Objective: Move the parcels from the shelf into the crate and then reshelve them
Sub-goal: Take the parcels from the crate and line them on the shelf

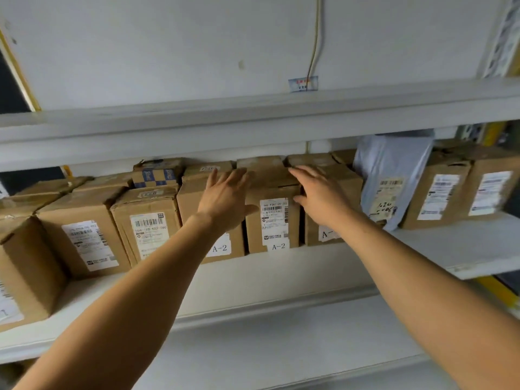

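Cardboard parcels: a row of brown boxes stands upright on the white shelf [464,249] across the middle of the frame, each with a white barcode label on its front
Middle parcel [271,220]: centre of the frame, tall and narrow, slit in its top edge, printed label with an "A-2" tag below it
Neighbour parcels: one touching on its left [197,198] also tagged "A-2", one touching on its right [337,187] with a partly hidden "A-" tag
Grey mailer bag [391,175]: right of centre, leaning among the boxes
Left hand [225,198]: open, fingers spread, flat against the upper left side of the middle parcel, gripping nothing
Right hand [320,195]: open, fingers extended over the top right corner of the same parcel, not closed on it
Edges: parcel fronts sit back from the shelf lip
Open room: bare strip of shelf in front of the boxes, wider at lower right; small gap under the upper shelf [253,119]
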The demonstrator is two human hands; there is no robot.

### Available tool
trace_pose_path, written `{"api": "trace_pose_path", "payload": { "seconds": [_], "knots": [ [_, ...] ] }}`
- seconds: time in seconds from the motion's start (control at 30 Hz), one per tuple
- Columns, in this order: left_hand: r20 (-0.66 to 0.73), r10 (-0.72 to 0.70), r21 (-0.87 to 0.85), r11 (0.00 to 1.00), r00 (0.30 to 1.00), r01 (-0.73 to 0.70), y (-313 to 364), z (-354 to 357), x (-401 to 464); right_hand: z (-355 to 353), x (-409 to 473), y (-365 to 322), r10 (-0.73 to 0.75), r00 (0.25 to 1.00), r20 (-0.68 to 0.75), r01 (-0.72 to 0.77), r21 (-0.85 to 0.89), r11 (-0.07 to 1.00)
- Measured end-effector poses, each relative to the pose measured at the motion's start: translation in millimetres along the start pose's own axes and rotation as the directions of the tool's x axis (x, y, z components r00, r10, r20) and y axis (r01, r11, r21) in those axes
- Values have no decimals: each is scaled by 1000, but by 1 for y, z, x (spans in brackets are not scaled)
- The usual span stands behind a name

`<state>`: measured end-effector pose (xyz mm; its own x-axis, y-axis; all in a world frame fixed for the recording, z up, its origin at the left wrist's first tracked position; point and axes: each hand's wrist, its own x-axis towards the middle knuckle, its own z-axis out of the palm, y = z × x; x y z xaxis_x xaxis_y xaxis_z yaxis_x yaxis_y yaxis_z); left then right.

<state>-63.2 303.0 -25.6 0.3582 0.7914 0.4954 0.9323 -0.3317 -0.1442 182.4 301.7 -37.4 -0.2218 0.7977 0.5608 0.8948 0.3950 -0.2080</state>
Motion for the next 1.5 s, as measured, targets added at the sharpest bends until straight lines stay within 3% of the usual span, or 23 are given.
{"api": "trace_pose_path", "payload": {
  "seconds": [0.13,0.27,0.43,0.53,0.6,0.67,0.73,0.8,0.87,0.93,1.1,1.27,1.37,1.43,1.5],
  "knots": [
    [9,42,-36,998,999,-42,30,13,15,-12,-8,39,33,998,62,-30,-43,999],
    [-59,-16,-15,1000,998,15,44,23,15,-6,-8,58,-52,998,37,51,31,998],
    [-39,-25,49,998,999,26,85,8,37,-14,-14,78,-155,988,7,154,88,984],
    [-51,59,-33,998,997,-60,142,7,62,-32,-36,113,-80,970,-229,98,68,993],
    [-49,97,-98,990,994,-102,176,14,77,-46,-51,145,74,885,-459,-38,86,996],
    [-33,93,-165,981,995,-97,205,20,93,-58,-60,176,256,795,-550,-169,205,964],
    [-19,38,-247,968,999,-42,227,24,114,-70,-59,204,397,797,-454,-255,343,904],
    [-11,-32,-301,953,999,27,244,27,134,-78,-53,226,456,846,-275,-306,449,839],
    [26,-92,-367,925,995,95,258,27,145,-80,-50,241,415,898,-145,-286,524,802],
    [42,-143,-425,893,989,147,270,28,147,-75,-50,251,356,923,-148,-258,452,854],
    [-118,-228,-349,921,966,175,280,44,138,-70,-48,265,286,936,-206,-233,248,940],
    [-183,-215,-345,928,959,142,286,45,140,-73,-51,275,244,953,-178,-194,258,946],
    [-362,-325,-348,916,874,197,304,41,130,-78,-59,293,165,965,-204,-107,270,957],
    [-510,-227,-247,963,829,112,325,43,123,-82,-66,313,144,947,-288,-75,237,969],
    [-539,30,-100,990,842,-99,347,52,126,-86,-74,337,145,917,-373,-74,198,977]
  ]
}}
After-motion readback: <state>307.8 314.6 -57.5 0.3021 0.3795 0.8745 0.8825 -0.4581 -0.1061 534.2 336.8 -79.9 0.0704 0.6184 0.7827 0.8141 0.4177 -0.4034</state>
